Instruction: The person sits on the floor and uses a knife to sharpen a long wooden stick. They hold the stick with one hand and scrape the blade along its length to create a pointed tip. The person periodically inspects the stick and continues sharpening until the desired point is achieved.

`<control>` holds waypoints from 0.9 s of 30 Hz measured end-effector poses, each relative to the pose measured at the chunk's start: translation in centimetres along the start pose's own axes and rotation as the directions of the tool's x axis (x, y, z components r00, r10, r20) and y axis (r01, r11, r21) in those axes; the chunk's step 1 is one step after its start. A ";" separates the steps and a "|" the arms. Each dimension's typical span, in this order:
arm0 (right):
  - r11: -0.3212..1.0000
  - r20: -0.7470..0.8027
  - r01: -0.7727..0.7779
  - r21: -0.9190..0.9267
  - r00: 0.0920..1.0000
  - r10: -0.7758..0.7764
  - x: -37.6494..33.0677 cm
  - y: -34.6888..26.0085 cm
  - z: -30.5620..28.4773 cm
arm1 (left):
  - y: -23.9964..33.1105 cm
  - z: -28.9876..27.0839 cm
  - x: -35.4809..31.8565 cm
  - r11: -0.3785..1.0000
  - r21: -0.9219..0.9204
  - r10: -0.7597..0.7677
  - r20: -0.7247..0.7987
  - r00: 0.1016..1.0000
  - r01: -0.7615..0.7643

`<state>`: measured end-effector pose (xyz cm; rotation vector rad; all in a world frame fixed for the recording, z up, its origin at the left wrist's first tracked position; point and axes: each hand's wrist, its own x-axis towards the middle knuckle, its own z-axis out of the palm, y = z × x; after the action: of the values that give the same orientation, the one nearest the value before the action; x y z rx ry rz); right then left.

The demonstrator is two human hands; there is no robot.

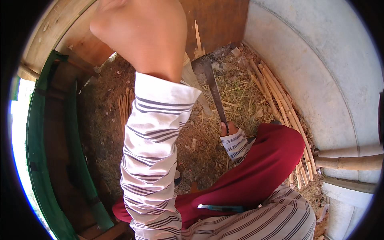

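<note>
My left hand (140, 34) is raised high and close, seen from its back and cut off by the upper edge. It looks closed, though its fingers are mostly hidden. A pale strip, apparently bamboo (193, 78), runs from behind that wrist down toward the ground; where it is gripped does not show. Lower down, my right hand (230, 129) is closed round the handle end of a machete (215, 90), whose long dark blade points up and away. On my lap lies a teal utility knife (222, 208).
Long split bamboo sticks (282, 100) lie along the pale wall (320, 72) at right. Thinner reddish sticks (127, 104) are left of my arm. Dry straw and chips cover the ground (196, 160). A brown wooden panel (220, 24) stands ahead; a green frame (40, 132) is at left.
</note>
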<state>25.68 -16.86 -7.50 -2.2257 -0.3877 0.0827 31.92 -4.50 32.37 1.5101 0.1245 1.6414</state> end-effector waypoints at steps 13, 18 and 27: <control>0.996 0.101 -0.076 0.038 0.992 0.072 -1.6 7.2 0.9 | -3.5 0.1 2.3 0.977 -0.144 -0.150 0.074 0.986 0.160; 0.985 0.116 -0.147 0.093 0.984 0.136 -4.9 8.5 0.4 | -3.2 -3.8 4.2 0.886 -0.183 -0.341 0.361 0.868 0.425; 0.949 0.062 -0.294 0.111 0.956 0.288 -6.5 6.7 -2.7 | -3.5 -7.9 8.6 0.913 -0.018 -0.230 0.803 0.550 0.409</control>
<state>21.71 -24.81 -11.37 -2.1506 -0.0723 0.3064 28.12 6.81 34.83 1.7862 -0.2431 0.5509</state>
